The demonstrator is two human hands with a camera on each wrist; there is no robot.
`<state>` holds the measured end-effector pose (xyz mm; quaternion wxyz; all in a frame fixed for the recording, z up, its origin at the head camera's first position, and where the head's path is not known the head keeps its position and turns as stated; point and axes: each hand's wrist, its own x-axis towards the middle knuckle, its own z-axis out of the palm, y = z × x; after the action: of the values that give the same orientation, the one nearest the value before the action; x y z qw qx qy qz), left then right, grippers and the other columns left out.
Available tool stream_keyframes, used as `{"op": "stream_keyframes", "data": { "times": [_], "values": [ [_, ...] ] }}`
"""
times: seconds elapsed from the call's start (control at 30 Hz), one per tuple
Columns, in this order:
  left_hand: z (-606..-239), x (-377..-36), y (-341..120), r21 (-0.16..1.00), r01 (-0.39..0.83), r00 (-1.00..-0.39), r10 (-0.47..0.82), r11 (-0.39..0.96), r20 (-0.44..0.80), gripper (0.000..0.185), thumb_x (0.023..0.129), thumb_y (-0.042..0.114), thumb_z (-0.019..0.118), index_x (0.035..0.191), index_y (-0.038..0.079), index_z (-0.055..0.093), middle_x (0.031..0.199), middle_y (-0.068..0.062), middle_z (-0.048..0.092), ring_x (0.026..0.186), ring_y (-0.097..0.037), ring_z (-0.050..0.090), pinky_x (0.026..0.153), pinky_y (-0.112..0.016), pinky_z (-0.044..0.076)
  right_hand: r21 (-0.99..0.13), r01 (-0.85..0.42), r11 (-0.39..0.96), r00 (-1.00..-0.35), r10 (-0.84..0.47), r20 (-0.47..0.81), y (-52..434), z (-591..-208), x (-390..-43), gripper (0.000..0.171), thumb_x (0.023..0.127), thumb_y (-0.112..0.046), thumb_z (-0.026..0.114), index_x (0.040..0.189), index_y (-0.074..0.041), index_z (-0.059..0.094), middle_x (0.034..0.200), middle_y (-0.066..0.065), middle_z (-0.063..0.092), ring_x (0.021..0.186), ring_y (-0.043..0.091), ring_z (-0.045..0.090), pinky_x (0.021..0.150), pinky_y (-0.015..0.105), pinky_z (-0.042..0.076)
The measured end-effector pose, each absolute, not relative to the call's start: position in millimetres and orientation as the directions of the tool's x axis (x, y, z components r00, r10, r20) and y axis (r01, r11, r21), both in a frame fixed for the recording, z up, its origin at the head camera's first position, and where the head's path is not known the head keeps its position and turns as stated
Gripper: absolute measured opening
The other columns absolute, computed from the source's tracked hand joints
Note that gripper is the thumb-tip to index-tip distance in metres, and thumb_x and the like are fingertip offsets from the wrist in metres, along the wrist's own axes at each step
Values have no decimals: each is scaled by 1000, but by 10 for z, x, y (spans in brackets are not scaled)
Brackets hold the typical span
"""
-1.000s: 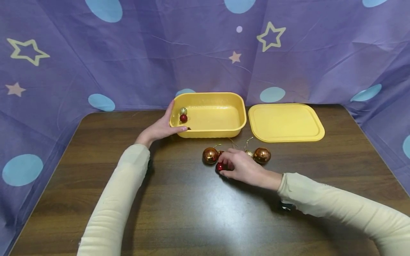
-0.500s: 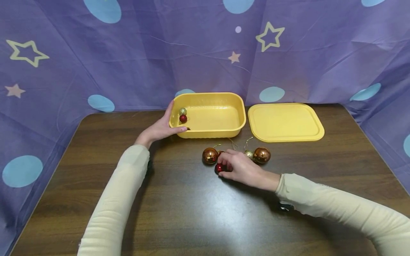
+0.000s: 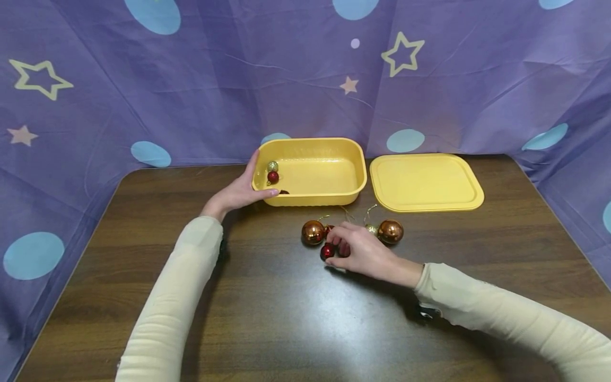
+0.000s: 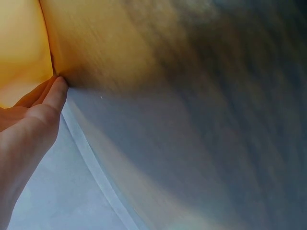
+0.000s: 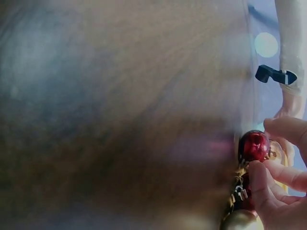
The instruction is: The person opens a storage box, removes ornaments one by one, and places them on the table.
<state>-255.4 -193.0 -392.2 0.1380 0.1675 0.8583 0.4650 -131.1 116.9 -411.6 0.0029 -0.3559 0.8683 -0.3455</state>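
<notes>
A yellow tub [image 3: 329, 197] stands on the dark wooden table with a small gold bauble [image 3: 272, 166] and a small red bauble [image 3: 273, 176] inside at its left end. My left hand [image 3: 238, 191] grips the tub's left wall [image 4: 21, 52], thumb over the near corner. In front of the tub lie two copper baubles [image 3: 313, 232] [image 3: 390, 231] and a small gold one [image 3: 372, 229]. My right hand [image 3: 355, 249] pinches a small red bauble [image 3: 326, 251] [image 5: 254, 145] between thumb and fingers, just above the table.
The tub's yellow lid [image 3: 425, 183] lies flat to its right. A purple cloth with stars and blue dots [image 3: 191, 79] hangs behind and around the table. Bare wood [image 3: 286, 318] stretches toward me.
My right hand's fingers have shifted slightly around the small red bauble, showing more of it. The left hand and the tub stay as they were.
</notes>
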Motion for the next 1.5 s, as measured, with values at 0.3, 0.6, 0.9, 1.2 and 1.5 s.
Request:
{"op": "stream_keyframes", "data": {
  "times": [0.3,0.6,0.9,1.2,1.5],
  "values": [
    [-3744,-2464,-1901,842,119,-895,423,526,-138,113,86,21,72,152,11,-19,158,-23,-4,139,-43,19,113,-49,15,-682,-601,418,-750,-589,300,1191,-4058,-1347,36,77,-14,83,106,-2,64,95,8,63,75,11,60,67,22,52],
    [-3594,-2343,-1844,848,115,-889,435,517,-144,113,87,24,72,150,4,-20,156,-28,-5,138,-47,17,113,-52,16,-727,-623,289,-714,-591,376,1101,-3849,-1532,38,80,-9,79,113,1,63,103,10,63,85,22,64,71,29,54],
    [-3707,-2435,-1865,878,147,-891,446,456,-82,111,85,13,72,151,6,-17,157,-26,1,138,-44,20,113,-50,15,-698,-672,247,-647,-654,392,974,-3621,-1871,37,89,-9,69,124,-1,61,121,11,61,110,28,57,90,35,50],
    [-3902,-2528,-1917,860,176,-902,429,479,-54,112,86,21,73,153,19,-16,159,-20,4,137,-39,27,113,-48,19,-774,-578,260,-638,-735,230,790,-3529,-2293,33,95,-5,57,127,4,58,129,16,58,115,35,55,98,38,44],
    [-3901,-2559,-1920,847,161,-904,421,507,-80,113,86,25,74,153,19,-16,159,-19,6,138,-37,27,113,-47,21,-851,-389,354,-683,-730,8,639,-3556,-2618,38,96,-10,55,132,1,55,131,21,56,121,28,52,100,34,41]
  ]
}}
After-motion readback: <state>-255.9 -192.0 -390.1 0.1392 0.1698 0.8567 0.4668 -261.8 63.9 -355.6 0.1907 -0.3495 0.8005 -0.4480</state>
